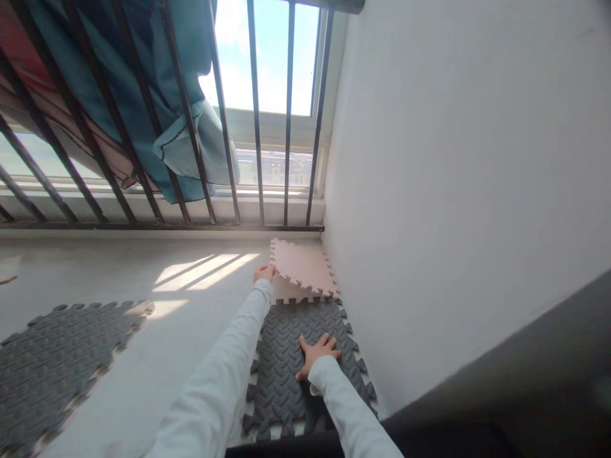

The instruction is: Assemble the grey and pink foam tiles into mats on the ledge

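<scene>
Lower centre: grey foam tile (281,343) flat, right hand (317,353) on it, fingers spread. Centre: pink foam tile (305,267) edge raised, left hand (264,273) gripping corner, seemingly not yet locked. Lower left: another grey mat (57,356), apart.

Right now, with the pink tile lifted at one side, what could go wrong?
1. The left hand holds the pink tile by one corner, tilted; its teeth may miss the notches of the grey tile, which the right hand presses flat, leaving a gap.
2. The pink tile lies close to the wall, so its edge might jam or curl there.
</scene>
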The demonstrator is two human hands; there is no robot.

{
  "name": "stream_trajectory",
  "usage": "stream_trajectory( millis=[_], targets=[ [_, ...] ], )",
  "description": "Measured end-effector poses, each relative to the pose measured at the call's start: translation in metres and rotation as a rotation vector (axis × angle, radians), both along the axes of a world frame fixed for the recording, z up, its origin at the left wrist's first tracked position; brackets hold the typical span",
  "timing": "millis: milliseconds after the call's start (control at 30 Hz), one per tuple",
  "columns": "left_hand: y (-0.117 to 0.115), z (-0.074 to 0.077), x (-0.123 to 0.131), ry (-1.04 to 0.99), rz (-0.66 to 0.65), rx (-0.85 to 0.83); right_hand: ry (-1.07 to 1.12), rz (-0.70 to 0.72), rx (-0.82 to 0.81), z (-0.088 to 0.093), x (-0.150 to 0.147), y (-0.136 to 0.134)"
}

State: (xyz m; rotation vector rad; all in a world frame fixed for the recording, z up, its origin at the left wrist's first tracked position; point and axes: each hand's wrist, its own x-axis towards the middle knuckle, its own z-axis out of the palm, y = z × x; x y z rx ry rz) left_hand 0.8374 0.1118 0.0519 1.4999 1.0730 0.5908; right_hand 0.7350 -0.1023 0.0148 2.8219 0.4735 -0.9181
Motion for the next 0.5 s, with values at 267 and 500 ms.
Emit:
stream_trajectory(
  millis=[267, 500],
  targets=[
    [-0.011, 0.037, 0.011, -0.064, -0.077, -0.046, -0.012, -0.006, 0.016, -0.004, 0.001, 0.000],
    [0.010, 0.080, -0.012, -0.167, -0.045, -0.065, -0.019, -0.006, 0.014, -0.005, 0.000, 0.000]
  ],
)
